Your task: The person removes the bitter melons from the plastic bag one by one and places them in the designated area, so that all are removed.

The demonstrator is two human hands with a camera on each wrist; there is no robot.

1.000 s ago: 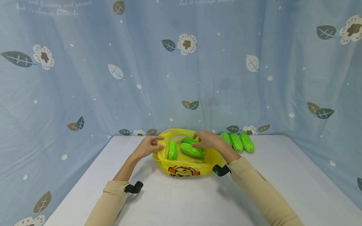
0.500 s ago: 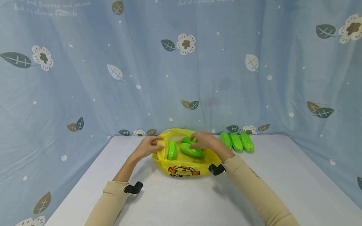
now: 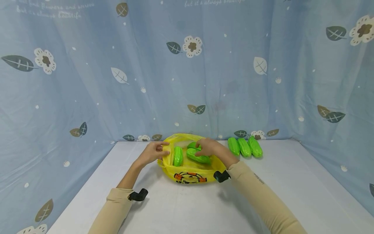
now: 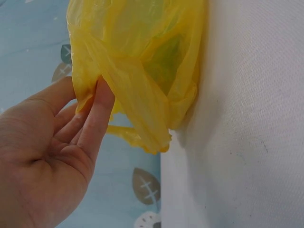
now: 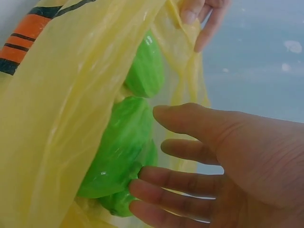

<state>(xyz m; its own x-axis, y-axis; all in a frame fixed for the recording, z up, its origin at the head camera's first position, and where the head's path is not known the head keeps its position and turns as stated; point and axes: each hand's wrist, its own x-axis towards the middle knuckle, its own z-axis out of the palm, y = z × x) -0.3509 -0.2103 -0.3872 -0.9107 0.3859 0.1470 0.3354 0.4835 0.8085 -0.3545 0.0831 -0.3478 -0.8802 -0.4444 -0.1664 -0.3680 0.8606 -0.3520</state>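
A yellow plastic bag point(image 3: 170, 171) with a printed orange and black design lies with its mouth spread open. Inside it rest 3 glossy green, ridged, cucumber-like vegetables, one point(image 3: 178, 156) at the left and a pair at the right, the front one point(image 3: 197, 156) lying slantwise. My left hand point(image 3: 150, 153) pinches the bag's left edge between thumb and fingers, as the left wrist view also shows. Over the pair, within the bag's mouth, is my right hand point(image 3: 208, 147); in the right wrist view its fingers point(image 5: 185, 180) are extended and spread, fingertips right at the green vegetables point(image 5: 116, 152), gripping none.
Outside the bag, 3 more green vegetables point(image 3: 244, 147) lie side by side near the back edge of the white table point(image 3: 187, 208). A blue curtain point(image 3: 233, 81) with leaf and flower prints hangs behind and at both sides. A small black device is on each wrist.
My right hand has shifted a little left, deeper over the vegetables in the bag, uncovering more of the row outside. The left hand has stayed at the bag's edge.
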